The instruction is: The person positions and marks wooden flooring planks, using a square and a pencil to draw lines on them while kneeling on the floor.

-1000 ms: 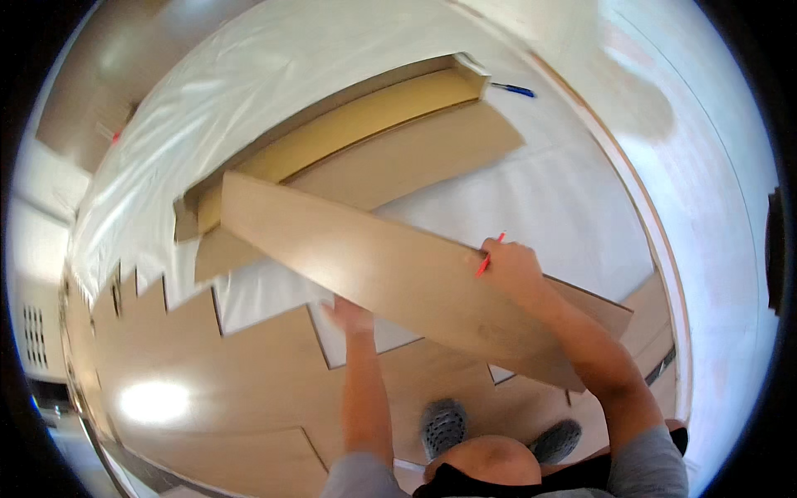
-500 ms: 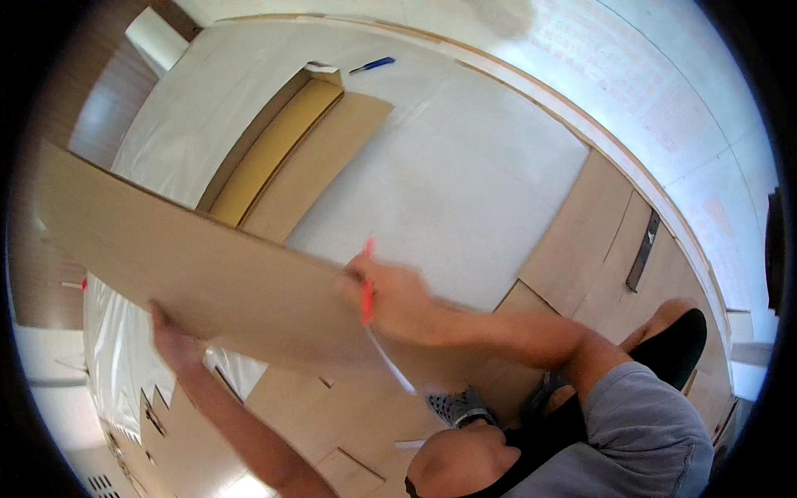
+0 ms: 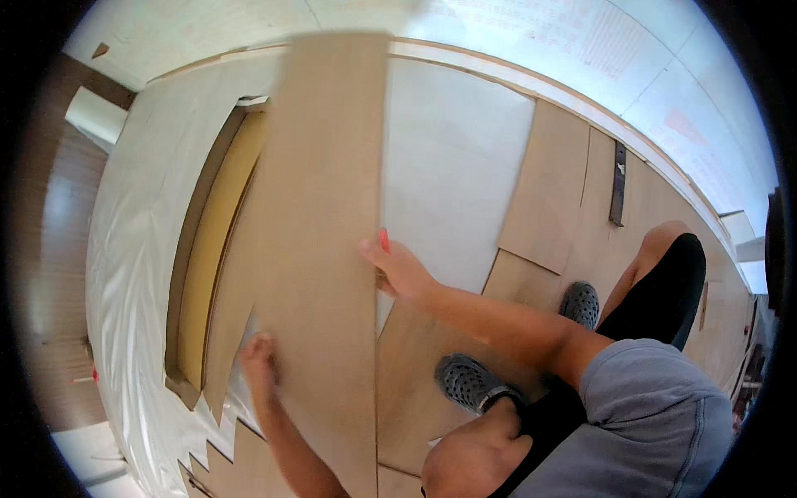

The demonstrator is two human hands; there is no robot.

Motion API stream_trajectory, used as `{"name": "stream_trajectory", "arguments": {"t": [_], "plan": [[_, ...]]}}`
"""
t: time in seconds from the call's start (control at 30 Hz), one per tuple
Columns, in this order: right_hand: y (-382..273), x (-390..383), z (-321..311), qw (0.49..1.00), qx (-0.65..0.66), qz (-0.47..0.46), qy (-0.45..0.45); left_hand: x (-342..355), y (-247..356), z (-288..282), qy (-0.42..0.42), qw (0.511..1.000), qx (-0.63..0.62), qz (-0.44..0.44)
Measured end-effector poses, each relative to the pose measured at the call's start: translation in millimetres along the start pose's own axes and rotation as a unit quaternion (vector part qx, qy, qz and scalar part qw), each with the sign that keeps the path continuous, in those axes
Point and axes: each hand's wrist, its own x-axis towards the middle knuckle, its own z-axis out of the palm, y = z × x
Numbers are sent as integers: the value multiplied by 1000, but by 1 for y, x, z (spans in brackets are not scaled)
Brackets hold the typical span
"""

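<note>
A long light-brown floor plank (image 3: 325, 166) stretches away in front of me, its far end near the wall. My left hand (image 3: 262, 365) is closed at the plank's left edge, the fingers partly hidden and blurred. On the opposite edge, my right hand (image 3: 400, 270) grips the plank. A small red thing (image 3: 383, 240) sticks up out of that same hand; most of it is hidden, so I cannot make out its kind.
Left of the plank lies an open cardboard box (image 3: 184, 332) with yellowish planks inside. White sheeting (image 3: 448, 158) covers the floor beyond my right hand. Laid planks (image 3: 540, 191) and a dark metal bar (image 3: 618, 183) are at the right. My clog-shod foot (image 3: 469, 382) rests near the plank.
The plank has swung from lying crosswise to pointing away from me, both hands moving with it. It now covers part of the sheeting, and the blue-handled tool is out of sight.
</note>
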Motion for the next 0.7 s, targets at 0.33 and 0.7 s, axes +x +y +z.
{"name": "stream_trajectory", "arguments": {"t": [0.33, 0.7], "plan": [[89, 63, -119, 934, 222, -54, 276, -5, -83, 3, -174, 943, 262, -109], [95, 178, -180, 955, -48, 44, 290, 57, -161, 50, -33, 963, 267, 6]]}}
